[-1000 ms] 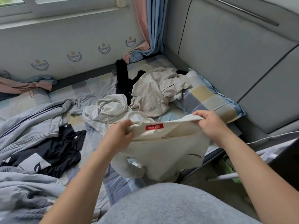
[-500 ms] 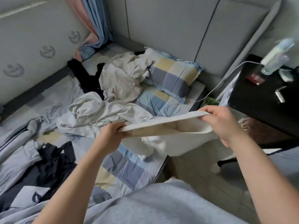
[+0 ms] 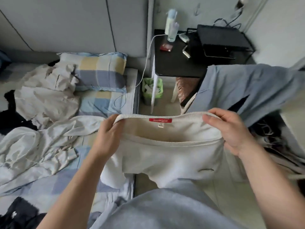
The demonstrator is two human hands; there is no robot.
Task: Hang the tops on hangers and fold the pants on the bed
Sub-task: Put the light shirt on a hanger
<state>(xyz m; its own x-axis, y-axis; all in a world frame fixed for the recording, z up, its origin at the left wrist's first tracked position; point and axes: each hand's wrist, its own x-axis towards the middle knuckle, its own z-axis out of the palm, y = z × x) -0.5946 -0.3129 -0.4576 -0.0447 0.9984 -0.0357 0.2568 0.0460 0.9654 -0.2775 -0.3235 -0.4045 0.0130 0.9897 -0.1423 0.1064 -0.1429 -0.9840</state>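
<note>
At bedside, my left hand point(image 3: 107, 138), right hand point(image 3: 231, 131), fingers point(image 3: 216, 114) tight round cream top point(image 3: 173, 156); blue garment point(image 3: 239, 86), black counter point(image 3: 173, 65) behind.

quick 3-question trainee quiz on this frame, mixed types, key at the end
1. True or false: the left hand and the right hand both grip the cream top at its ribbed edge.
2. The label inside that edge is: A) blue B) red C) green.
3. Fill in: the clear bottle stands on the black ____.
Key: 1 true; 2 B; 3 side table.
</note>
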